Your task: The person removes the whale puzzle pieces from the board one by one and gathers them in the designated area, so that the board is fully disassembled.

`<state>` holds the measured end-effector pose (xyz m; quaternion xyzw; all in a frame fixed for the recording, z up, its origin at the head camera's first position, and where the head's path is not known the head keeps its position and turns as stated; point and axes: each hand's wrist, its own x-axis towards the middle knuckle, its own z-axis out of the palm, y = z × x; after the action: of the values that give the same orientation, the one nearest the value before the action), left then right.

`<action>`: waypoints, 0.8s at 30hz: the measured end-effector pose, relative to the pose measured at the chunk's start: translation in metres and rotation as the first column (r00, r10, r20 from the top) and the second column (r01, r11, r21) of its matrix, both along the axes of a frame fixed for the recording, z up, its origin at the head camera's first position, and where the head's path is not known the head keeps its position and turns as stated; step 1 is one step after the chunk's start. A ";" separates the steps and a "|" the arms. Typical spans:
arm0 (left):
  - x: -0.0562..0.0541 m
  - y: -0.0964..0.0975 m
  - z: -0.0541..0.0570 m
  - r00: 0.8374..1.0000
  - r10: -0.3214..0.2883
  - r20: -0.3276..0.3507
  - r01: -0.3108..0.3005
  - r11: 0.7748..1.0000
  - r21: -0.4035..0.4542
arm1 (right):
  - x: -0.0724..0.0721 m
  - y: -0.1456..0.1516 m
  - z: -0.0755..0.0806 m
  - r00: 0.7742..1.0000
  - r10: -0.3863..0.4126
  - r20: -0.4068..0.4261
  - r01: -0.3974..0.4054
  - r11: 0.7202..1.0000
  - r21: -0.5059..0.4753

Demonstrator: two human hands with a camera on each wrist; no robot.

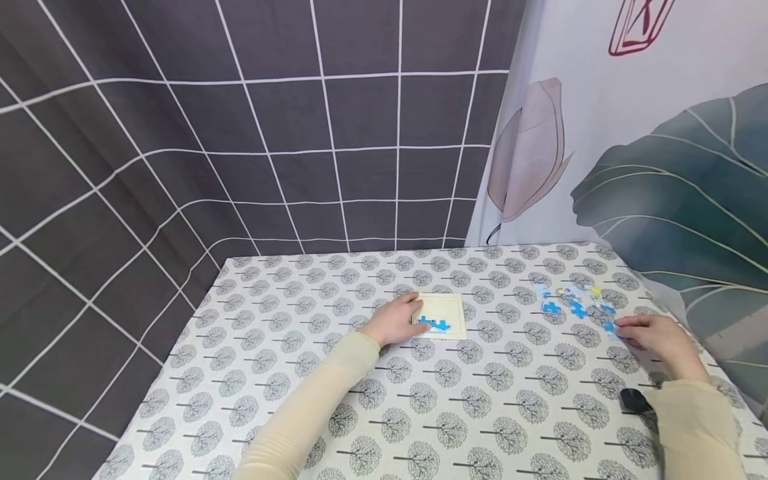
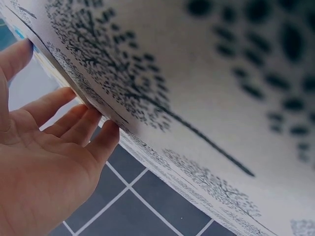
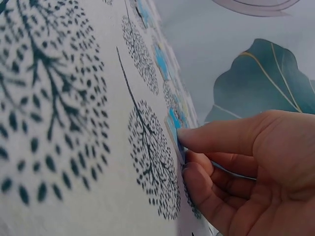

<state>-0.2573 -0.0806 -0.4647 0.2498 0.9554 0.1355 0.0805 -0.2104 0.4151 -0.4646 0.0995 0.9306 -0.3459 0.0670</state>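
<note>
A cream puzzle board (image 1: 441, 303) lies on the table, with a few blue jigsaw pieces (image 1: 440, 325) along its near side. My left hand (image 1: 393, 320) rests at the board's left end, its thumb beside those pieces. In the left wrist view the fingers (image 2: 49, 104) reach fairly straight to the board's edge. Over on the right, my right hand (image 1: 657, 339) pinches a blue jigsaw piece (image 1: 609, 326) between thumb and fingers. The right wrist view shows this piece (image 3: 173, 122) tilted up by the thumb tip, partly covered.
Several loose blue jigsaw pieces (image 1: 577, 308) and a yellow one (image 1: 596, 290) lie beyond the right hand. A black object (image 1: 635, 401) is by the right sleeve. Dark gridded curtain (image 1: 360, 113) and a floral curtain (image 1: 600, 133) border the tree-patterned tablecloth (image 1: 420, 427).
</note>
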 end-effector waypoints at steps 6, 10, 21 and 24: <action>0.002 -0.004 0.000 1.000 0.005 0.022 -0.005 1.000 0.005 | 0.003 0.001 0.000 1.000 0.013 -0.004 -0.014 0.999 -0.044; 0.002 -0.005 0.001 0.999 0.011 0.030 -0.012 1.000 0.008 | 0.005 -0.002 -0.003 0.998 -0.022 -0.053 0.020 0.999 -0.030; 0.005 -0.002 0.004 0.999 0.023 0.034 -0.024 0.999 0.028 | 0.001 -0.026 0.010 0.993 0.002 -0.117 0.000 1.000 0.019; 0.005 -0.001 0.004 0.999 0.029 0.029 -0.030 0.999 0.027 | -0.005 -0.035 0.015 0.987 0.044 -0.157 -0.036 0.998 0.053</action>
<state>-0.2519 -0.0820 -0.4603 0.2347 0.9558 0.1531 0.0886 -0.2154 0.3796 -0.4492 0.0546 0.9432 -0.3277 -0.0025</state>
